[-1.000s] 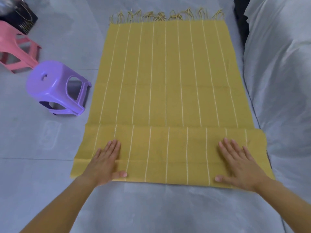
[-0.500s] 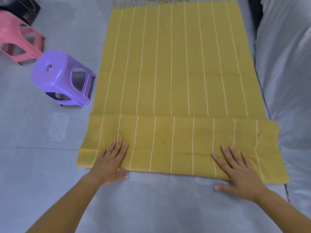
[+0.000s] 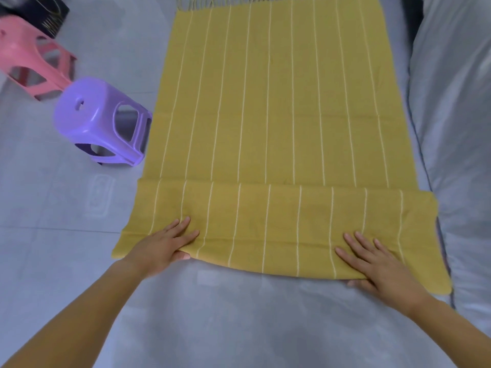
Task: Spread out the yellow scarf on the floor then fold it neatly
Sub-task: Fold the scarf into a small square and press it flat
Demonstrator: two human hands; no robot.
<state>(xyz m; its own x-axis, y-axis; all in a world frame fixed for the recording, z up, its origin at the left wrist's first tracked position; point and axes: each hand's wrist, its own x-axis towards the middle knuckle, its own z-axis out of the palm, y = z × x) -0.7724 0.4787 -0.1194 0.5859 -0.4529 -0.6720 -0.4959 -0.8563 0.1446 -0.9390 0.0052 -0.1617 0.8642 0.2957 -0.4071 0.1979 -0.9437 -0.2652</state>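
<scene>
Fingers (image 3: 180,229) of our left hand (image 3: 159,248) lie straight and flat on the folded band (image 3: 279,216) at the near end of the yellow scarf (image 3: 279,115), and those of our right hand (image 3: 380,264) lie the same way, slightly spread, toward the band's other end. Each thumb sits at the near edge, and we cannot tell whether it is tucked under the fold or only beside it. The scarf lies spread on the floor (image 3: 66,208), fringe (image 3: 212,1) at the far end, its near end turned over to make that band across the width. We judge the step in hand to be setting this first fold, with most of the folding left. To do it well we should see that the band's white stripes line up with those beneath, since they look slightly off, and that its side edges match the scarf's sides. The near edge bows between our hands, so we would smooth outward from the middle before the next fold. A purple stool (image 3: 98,120) stands just beside the scarf's left side, a pink stool (image 3: 29,57) beyond it, and a pale sheet-covered bulk (image 3: 451,128) runs along the right, near the band's corner; lifted cloth could catch on either side.
</scene>
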